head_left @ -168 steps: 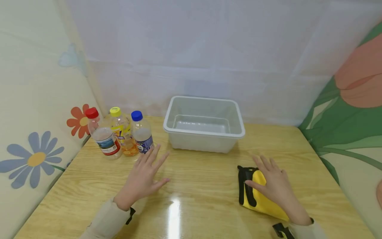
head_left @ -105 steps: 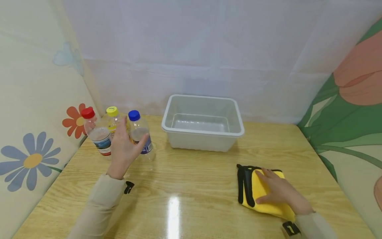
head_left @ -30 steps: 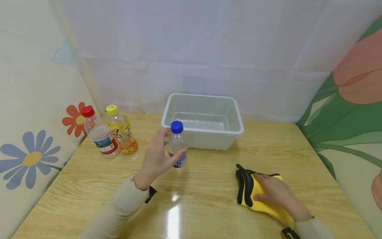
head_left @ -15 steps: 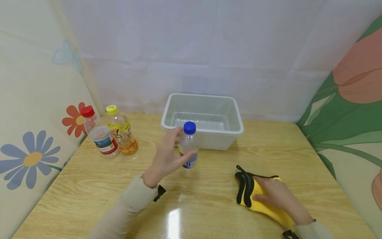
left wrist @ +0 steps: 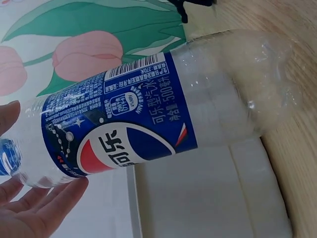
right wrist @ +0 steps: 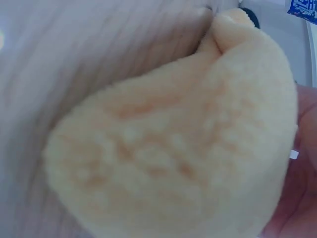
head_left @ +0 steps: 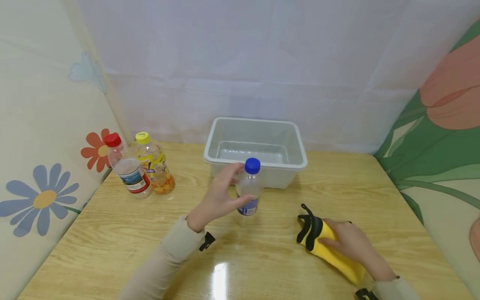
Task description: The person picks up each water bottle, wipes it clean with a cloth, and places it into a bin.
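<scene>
My left hand (head_left: 219, 196) grips a clear plastic cola bottle (head_left: 249, 188) with a blue cap, held upright in front of the grey bin. In the left wrist view, the fingers and thumb are around the neck end of the bottle (left wrist: 148, 114), whose blue label faces the camera. Whether its base touches the table I cannot tell. On the right, my right hand (head_left: 352, 243) holds a bunched yellow cloth (head_left: 330, 256) with black edging and a small black loop. The plush cloth (right wrist: 173, 158) fills most of the right wrist view and hides most of the fingers.
A grey plastic bin (head_left: 258, 166) stands at the back of the wooden table (head_left: 150, 246). At the left back stand a red-capped bottle (head_left: 133, 177) and a yellow-capped bottle (head_left: 155, 168), close together. Patterned cloth walls enclose the table's sides.
My left hand took the blue-capped bottle from beside the other two and moved it right, in front of the bin. My right hand came down on the flat yellow cloth and bunched it up.
</scene>
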Tool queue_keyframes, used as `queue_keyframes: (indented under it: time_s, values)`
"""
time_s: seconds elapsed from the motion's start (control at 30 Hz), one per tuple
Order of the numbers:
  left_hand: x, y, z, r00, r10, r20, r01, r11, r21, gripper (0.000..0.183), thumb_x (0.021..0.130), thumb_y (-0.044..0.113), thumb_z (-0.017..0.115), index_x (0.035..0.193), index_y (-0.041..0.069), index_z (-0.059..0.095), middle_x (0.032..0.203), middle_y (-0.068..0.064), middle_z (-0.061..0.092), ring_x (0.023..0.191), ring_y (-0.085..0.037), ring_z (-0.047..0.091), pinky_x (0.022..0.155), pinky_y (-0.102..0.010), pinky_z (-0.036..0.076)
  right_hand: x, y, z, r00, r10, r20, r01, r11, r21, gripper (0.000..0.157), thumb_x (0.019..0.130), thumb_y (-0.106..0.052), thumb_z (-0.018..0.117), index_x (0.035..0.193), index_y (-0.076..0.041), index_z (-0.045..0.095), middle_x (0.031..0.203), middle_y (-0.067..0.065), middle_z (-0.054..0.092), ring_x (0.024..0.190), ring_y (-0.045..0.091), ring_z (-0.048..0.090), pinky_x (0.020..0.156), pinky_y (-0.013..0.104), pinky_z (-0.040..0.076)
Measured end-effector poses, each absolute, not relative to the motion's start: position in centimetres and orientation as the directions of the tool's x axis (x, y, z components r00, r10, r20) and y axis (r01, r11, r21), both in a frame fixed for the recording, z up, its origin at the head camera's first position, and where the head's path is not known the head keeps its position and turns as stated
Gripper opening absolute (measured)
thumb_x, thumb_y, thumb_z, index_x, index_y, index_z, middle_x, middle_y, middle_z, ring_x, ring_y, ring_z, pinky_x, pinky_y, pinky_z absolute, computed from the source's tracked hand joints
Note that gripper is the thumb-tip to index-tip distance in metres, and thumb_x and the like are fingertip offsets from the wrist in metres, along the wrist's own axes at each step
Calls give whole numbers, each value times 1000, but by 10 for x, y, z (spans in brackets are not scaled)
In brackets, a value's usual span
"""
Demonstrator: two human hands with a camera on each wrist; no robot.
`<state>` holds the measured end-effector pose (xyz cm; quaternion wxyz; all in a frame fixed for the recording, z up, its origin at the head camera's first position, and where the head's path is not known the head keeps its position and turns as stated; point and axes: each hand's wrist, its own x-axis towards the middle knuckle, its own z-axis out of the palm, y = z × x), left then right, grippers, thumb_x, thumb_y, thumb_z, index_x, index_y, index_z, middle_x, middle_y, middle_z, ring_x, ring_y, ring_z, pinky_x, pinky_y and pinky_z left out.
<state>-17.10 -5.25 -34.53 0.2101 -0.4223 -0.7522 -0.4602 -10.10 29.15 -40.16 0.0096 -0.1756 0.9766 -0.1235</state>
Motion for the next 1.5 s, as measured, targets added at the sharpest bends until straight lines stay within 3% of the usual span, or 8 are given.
queue_keyframes:
  time_s: [0.13,0.4,0.63,1.07,1.4,1.5]
  values:
    - [-174,-51,-349,-541,450,711,836,189,516,71,70,9,78,127,-4,39,120,-17,50,106,-28,52,78,-28,53,-102,291,-402,-950,-308,58,-310,900,-306,41,75,-26,73,106,-1,63,90,10,67,76,25,63,64,42,53]
    - [-175,-50,-355,-593,463,659,791,180,585,71,71,8,77,130,-2,38,125,-16,48,109,-27,51,83,-27,51,-104,283,-406,-950,-280,141,-313,871,-378,38,73,-18,75,105,-1,64,97,11,67,83,24,62,67,41,52]
    - [-174,-49,-356,-628,460,628,760,189,621,72,72,9,76,131,-3,37,127,-17,47,112,-28,49,86,-27,49,-105,277,-406,-942,-268,205,-329,860,-389,39,74,-13,74,107,3,61,92,12,67,73,18,60,58,31,48]
    - [-176,-48,-362,-620,455,639,762,155,629,71,73,7,75,132,-4,36,130,-19,45,117,-30,46,88,-33,49,-110,262,-402,-871,-237,430,-450,736,-506,39,70,0,74,105,7,58,78,8,64,59,0,47,44,20,40]
    - [-175,-50,-365,-650,430,626,726,108,680,64,79,4,68,132,-5,35,132,-20,43,118,-30,45,91,-39,47,-117,243,-389,-840,-151,522,-497,601,-626,45,70,14,69,112,9,53,85,15,63,68,1,53,51,16,47]
    - [-175,-51,-367,-664,405,629,716,102,690,58,83,10,65,131,-5,37,129,-20,45,115,-31,47,89,-40,48,-119,238,-386,-828,-120,547,-509,568,-646,48,70,16,67,114,9,51,87,12,62,71,0,53,54,14,48]
